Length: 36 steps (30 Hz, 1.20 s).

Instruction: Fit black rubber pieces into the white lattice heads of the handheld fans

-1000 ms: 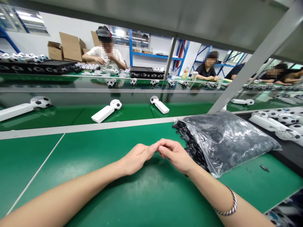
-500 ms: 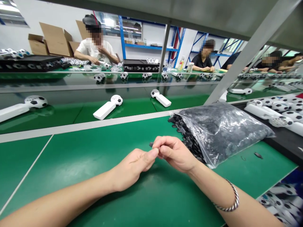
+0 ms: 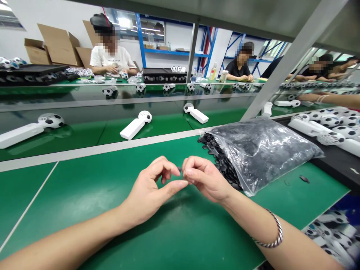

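Observation:
Above the green work surface (image 3: pixel 112 195), my two hands meet near the middle of the view. My right hand (image 3: pixel 206 179) is closed in a pinch on a small black plastic piece (image 3: pixel 180 170), mostly hidden by the fingertips. My left hand (image 3: pixel 156 185) is open, its thumb and forefinger parted on either side of that piece; whether they touch it I cannot tell. Right behind my right hand, many flat black pieces (image 3: pixel 225 165) spill out of a clear plastic bag (image 3: pixel 261 150). A single black piece (image 3: pixel 304 179) lies right of the bag.
White handheld units with football-patterned heads (image 3: pixel 136 125) lie on the belt (image 3: pixel 165 125) beyond a pale rail. More fill a black tray (image 3: pixel 334 165) at right. A slanted metal post (image 3: pixel 281 71) rises behind the bag. Co-workers (image 3: pixel 112 56) sit across the line; another person's arm (image 3: pixel 332 98) reaches in at right.
My left thumb and fingers have parted from their pinch, while my right hand keeps its pinch. The units on the belt have shifted slightly right. Another person's arm has appeared at right.

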Each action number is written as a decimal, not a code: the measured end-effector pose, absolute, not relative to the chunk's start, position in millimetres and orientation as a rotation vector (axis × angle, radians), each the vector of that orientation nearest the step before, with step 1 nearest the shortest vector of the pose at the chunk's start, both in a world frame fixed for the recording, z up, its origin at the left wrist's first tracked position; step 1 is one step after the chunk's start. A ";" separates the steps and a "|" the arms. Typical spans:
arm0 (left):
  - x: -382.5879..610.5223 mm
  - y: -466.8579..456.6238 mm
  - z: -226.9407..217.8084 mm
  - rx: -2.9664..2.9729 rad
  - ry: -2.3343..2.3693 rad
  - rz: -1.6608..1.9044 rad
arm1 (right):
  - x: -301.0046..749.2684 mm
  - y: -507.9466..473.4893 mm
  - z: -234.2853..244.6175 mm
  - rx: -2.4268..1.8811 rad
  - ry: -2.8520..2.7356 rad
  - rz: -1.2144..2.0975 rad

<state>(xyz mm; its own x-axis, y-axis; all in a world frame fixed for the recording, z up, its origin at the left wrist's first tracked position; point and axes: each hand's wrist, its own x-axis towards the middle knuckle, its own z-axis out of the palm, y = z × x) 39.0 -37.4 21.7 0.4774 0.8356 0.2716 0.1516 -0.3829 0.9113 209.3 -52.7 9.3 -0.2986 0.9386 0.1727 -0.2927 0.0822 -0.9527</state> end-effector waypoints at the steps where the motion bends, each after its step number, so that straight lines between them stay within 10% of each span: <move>1: 38.3 -36.7 21.8 1.846 0.817 0.997 | 209.2 -52.7 9.2 -0.738 -1.282 1.457; 36: 33.4 -33.2 18.8 2.173 0.578 1.358 | 203.0 -56.5 5.0 -0.675 -1.329 1.511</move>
<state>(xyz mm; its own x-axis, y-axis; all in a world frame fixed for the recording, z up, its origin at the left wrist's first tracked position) 33.4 -33.2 18.8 0.4095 0.5950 0.6916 0.0862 -0.7799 0.6199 203.0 -56.5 5.0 -0.3698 0.9098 0.1882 -0.3024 0.0736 -0.9503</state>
